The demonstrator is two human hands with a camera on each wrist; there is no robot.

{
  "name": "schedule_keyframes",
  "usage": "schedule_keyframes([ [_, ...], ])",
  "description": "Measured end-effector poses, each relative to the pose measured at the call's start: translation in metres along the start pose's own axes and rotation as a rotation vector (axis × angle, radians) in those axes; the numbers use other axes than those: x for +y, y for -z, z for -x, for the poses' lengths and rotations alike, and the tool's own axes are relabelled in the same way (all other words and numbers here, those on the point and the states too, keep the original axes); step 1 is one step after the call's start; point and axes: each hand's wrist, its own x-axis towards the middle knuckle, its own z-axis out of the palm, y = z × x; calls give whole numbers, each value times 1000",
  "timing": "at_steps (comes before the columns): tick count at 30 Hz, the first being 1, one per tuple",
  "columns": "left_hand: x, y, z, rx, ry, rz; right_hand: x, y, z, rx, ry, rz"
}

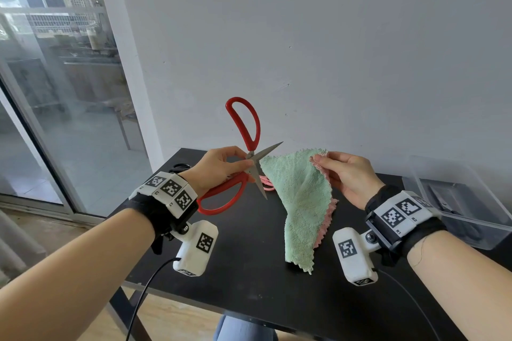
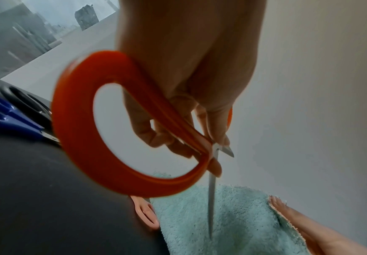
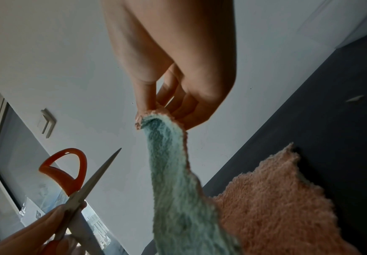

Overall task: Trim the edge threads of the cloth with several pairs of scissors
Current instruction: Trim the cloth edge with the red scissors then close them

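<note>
Your right hand pinches the fluffy green-and-pink cloth aloft, exposing its edge to the wide-open red-handled steel scissors your left hand grips beside it.

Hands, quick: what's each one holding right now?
Left hand: grips the red scissors near the pivot, blades apart.
Right hand: fingers pinch the green cloth at its top edge.

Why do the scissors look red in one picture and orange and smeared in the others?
Head view: daylit and sharp, scissors true red. Left wrist view: the handle loop sits close to the lens, blurred, washed orange. Right wrist view: dim against the bright wall, cloth soft-focused, colours shifted.
</note>
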Motion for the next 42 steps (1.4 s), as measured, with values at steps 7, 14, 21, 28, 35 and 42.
schedule_keyframes([
  [7, 0, -3, 4, -60, 77, 160, 2, -2, 0, -3, 7, 15],
  [14, -2, -2, 0, 2, 40, 147, -1, -2, 0, -8, 8, -5],
  [21, -10, -5, -5, 127, 26, 84, -2, -1, -2, 2, 1, -42],
  [28, -5, -4, -2, 163, 19, 42, -2, 1, 0, -6, 17, -10],
  [35, -4, -1, -1, 132, 50, 49, -2, 0, 1, 2, 7, 25],
  [42, 1, -3, 1, 69, 9, -40, -5, -5, 3, -17, 13, -3],
])
